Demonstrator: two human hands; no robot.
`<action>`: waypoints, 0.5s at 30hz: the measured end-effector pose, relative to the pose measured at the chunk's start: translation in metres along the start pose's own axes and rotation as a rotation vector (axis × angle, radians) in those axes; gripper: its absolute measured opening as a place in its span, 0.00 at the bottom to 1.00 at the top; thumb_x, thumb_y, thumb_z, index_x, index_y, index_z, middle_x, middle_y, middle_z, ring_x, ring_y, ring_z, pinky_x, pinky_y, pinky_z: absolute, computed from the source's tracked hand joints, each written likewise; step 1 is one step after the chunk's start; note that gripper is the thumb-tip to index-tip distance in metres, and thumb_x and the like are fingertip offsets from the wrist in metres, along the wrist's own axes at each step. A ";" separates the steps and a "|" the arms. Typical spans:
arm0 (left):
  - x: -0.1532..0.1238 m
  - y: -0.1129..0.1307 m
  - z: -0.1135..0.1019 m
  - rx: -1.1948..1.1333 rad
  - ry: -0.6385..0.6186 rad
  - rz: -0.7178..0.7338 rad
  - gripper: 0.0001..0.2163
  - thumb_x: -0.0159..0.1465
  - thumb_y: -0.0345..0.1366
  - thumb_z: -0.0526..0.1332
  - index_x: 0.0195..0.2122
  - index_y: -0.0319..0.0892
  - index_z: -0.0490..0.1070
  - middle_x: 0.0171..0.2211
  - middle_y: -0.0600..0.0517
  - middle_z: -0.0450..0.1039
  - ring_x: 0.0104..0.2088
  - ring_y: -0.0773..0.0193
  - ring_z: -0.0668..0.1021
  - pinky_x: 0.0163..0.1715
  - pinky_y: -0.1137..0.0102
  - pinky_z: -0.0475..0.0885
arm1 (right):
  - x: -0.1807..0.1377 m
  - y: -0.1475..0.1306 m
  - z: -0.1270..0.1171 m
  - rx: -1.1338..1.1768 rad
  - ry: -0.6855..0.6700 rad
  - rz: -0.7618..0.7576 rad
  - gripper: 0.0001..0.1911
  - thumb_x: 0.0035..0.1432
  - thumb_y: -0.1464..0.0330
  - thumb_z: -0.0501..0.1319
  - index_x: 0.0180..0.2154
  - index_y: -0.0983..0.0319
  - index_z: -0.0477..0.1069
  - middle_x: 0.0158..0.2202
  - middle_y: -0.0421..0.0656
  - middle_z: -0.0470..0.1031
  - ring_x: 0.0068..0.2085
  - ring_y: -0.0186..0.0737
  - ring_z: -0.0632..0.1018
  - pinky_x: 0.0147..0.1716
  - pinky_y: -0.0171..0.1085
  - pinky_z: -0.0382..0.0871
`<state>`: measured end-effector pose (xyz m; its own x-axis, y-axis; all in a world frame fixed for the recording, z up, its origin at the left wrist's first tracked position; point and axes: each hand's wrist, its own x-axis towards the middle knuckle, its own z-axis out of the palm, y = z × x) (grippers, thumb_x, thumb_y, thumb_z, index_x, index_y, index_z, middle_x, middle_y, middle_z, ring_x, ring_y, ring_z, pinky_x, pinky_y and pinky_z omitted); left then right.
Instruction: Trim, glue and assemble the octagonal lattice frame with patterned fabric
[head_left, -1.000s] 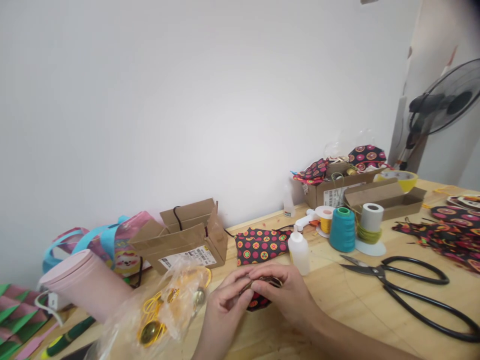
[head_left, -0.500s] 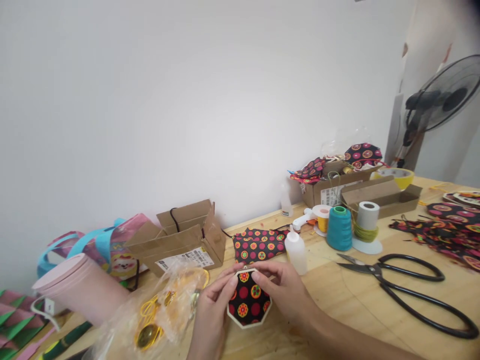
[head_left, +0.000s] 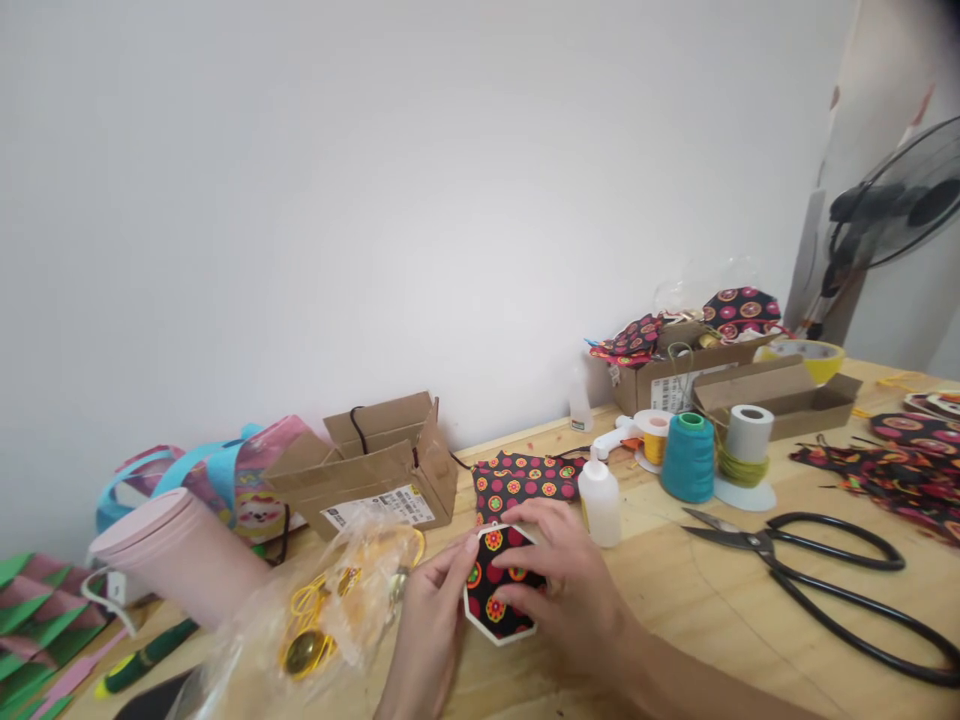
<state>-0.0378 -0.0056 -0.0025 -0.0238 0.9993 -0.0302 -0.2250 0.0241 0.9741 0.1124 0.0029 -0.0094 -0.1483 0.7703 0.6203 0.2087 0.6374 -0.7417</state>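
Note:
An octagonal panel [head_left: 496, 607], with a white rim and black fabric bearing red, orange and green circles, stands tilted just above the wooden table. My left hand [head_left: 437, 605] pinches its left edge, thumb at the front. Over the right part of the panel lies my right hand [head_left: 574, 580], thumb and fingers apart on its front, hiding the right edge. Behind the panel lies a piece of matching patterned fabric [head_left: 517, 485]. A white squeeze bottle [head_left: 599, 500] stands beyond my right hand. Left of my left hand is a clear plastic bag [head_left: 360, 600] with yellow cord and a gold-coloured disc.
Black-handled scissors [head_left: 765, 543] lie open at right. Behind them stand a teal thread cone [head_left: 688, 458], white spool [head_left: 750, 430] and cardboard boxes [head_left: 652, 385]. Another cardboard box [head_left: 375, 465] and a pink cylinder [head_left: 176, 555] are at left. Fabric scraps [head_left: 892, 480] lie far right.
My right hand has moved from pinching the panel's top edge to spreading its fingers over the front. The panel has turned slightly in my left hand. The whole view has shifted a little.

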 end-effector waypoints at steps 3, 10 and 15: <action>0.000 -0.001 0.004 0.031 0.021 0.019 0.13 0.49 0.40 0.65 0.34 0.37 0.77 0.36 0.44 0.78 0.39 0.55 0.76 0.40 0.63 0.70 | -0.001 -0.003 0.006 -0.183 0.000 -0.139 0.08 0.42 0.72 0.69 0.27 0.53 0.77 0.40 0.42 0.72 0.46 0.47 0.67 0.47 0.49 0.60; 0.001 -0.003 0.006 0.068 0.069 0.052 0.14 0.48 0.42 0.65 0.30 0.37 0.78 0.33 0.45 0.78 0.37 0.55 0.77 0.40 0.63 0.70 | 0.002 -0.003 0.003 -0.285 0.063 -0.207 0.09 0.56 0.70 0.56 0.24 0.60 0.68 0.29 0.42 0.68 0.34 0.39 0.67 0.32 0.38 0.64; 0.004 -0.003 -0.004 0.087 0.134 0.081 0.14 0.51 0.43 0.63 0.34 0.38 0.77 0.33 0.46 0.79 0.38 0.56 0.77 0.42 0.64 0.69 | 0.005 0.000 -0.011 -0.289 0.114 -0.168 0.16 0.63 0.69 0.43 0.26 0.60 0.62 0.25 0.41 0.65 0.30 0.38 0.66 0.30 0.37 0.62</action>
<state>-0.0412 -0.0015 -0.0061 -0.1692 0.9853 0.0253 -0.1322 -0.0481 0.9901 0.1223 0.0065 -0.0039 -0.0983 0.6377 0.7640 0.4576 0.7107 -0.5343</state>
